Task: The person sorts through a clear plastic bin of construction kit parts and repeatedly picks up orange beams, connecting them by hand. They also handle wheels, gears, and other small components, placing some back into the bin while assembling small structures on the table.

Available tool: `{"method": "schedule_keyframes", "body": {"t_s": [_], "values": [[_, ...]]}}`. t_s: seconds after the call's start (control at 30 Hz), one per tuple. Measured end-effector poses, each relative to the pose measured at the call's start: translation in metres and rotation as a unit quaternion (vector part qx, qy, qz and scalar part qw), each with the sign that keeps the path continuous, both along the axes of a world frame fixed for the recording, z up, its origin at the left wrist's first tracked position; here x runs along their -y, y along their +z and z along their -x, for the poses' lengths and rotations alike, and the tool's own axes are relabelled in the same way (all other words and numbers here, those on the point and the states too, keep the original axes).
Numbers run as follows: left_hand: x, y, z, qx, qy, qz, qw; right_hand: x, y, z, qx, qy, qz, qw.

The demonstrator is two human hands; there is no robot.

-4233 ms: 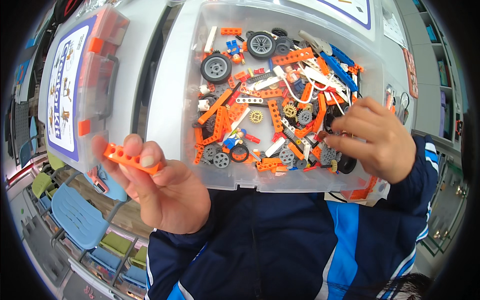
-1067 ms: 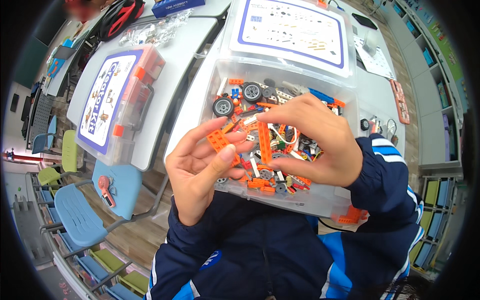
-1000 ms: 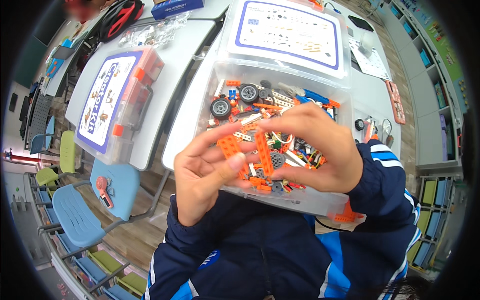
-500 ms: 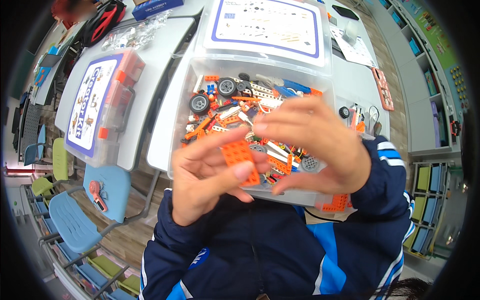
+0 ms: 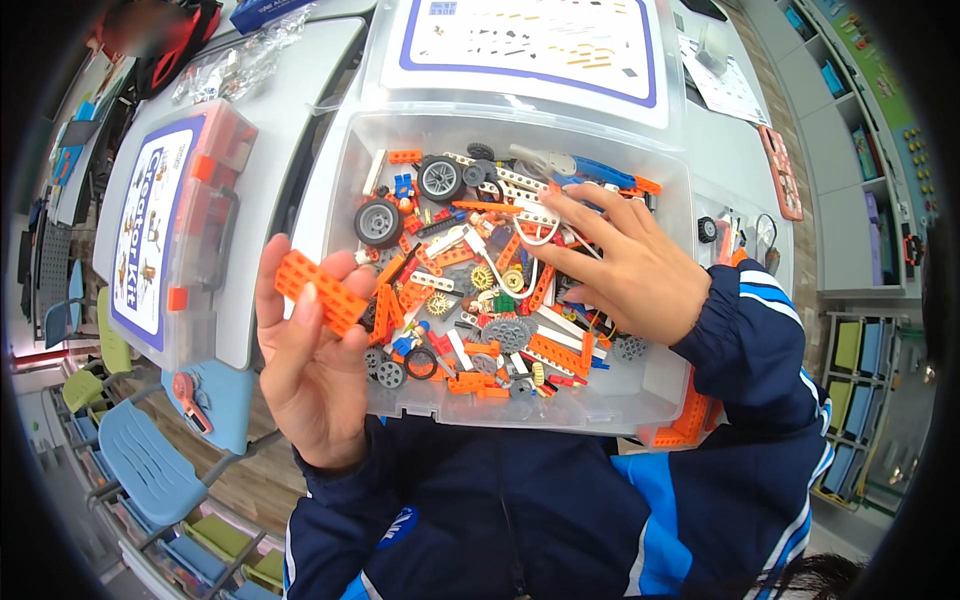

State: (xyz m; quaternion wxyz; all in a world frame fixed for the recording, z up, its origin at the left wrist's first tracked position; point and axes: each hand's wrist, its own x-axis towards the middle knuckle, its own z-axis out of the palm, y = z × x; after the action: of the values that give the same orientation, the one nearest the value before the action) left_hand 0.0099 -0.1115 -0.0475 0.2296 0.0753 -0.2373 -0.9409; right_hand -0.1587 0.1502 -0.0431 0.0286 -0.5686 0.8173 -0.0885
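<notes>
An orange studded building brick (image 5: pixel 322 292) is pinched between the thumb and fingers of my left hand (image 5: pixel 318 385), raised at the near left corner of a clear plastic box (image 5: pixel 390 135). My right hand (image 5: pixel 635 262) is over the right side of that box, fingers spread and pointing down among the parts; nothing shows in its grasp. Inside lie a loose mix of orange and white beams, black-tyred wheels (image 5: pixel 441 178), grey gears (image 5: pixel 508 333), yellow gears (image 5: pixel 483 277), a white cable (image 5: pixel 520 290) and a blue piece (image 5: pixel 600 170).
Behind the box its lid (image 5: pixel 375 70) lies open with a printed parts sheet. A closed kit case (image 5: pixel 185 230) stands on the left table. To the right are a small clear tray (image 5: pixel 735 215) with parts and a pink patterned case (image 5: pixel 780 172). Blue chairs (image 5: pixel 150 450) stand at lower left.
My hands have moved apart. The left has carried the orange brick left, away from over the parts, and the right has gone down into the box, fingers spread.
</notes>
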Motion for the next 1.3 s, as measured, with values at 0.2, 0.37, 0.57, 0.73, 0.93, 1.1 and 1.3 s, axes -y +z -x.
{"method": "schedule_keyframes", "body": {"t_s": [0.2, 0.37, 0.57, 0.73, 0.93, 1.1, 1.3], "values": [[0.005, -0.003, -0.004, -0.020, -0.058, -0.049, 0.997, -0.008, 0.015, -0.017, 0.064, 0.007, -0.031, 0.997], [0.011, -0.011, -0.006, -0.074, -0.113, -0.039, 0.990, -0.018, 0.044, -0.033, 0.031, 0.044, -0.123, 0.991], [0.009, -0.010, -0.005, -0.046, -0.095, -0.010, 0.994, -0.023, 0.073, -0.024, 0.170, 0.044, -0.183, 0.967], [0.000, 0.002, -0.004, 0.036, -0.029, -0.032, 0.998, -0.019, 0.081, -0.007, 0.198, 0.063, -0.123, 0.970], [-0.001, 0.002, -0.002, 0.031, -0.028, -0.025, 0.999, -0.004, 0.058, -0.003, 0.187, 0.049, -0.062, 0.979], [-0.002, 0.003, -0.003, 0.033, -0.025, -0.026, 0.999, -0.005, 0.043, -0.025, 0.155, 0.033, -0.136, 0.978], [-0.003, 0.001, -0.006, 0.049, -0.011, -0.011, 0.999, -0.010, 0.032, -0.037, 0.240, 0.087, -0.113, 0.960]]}}
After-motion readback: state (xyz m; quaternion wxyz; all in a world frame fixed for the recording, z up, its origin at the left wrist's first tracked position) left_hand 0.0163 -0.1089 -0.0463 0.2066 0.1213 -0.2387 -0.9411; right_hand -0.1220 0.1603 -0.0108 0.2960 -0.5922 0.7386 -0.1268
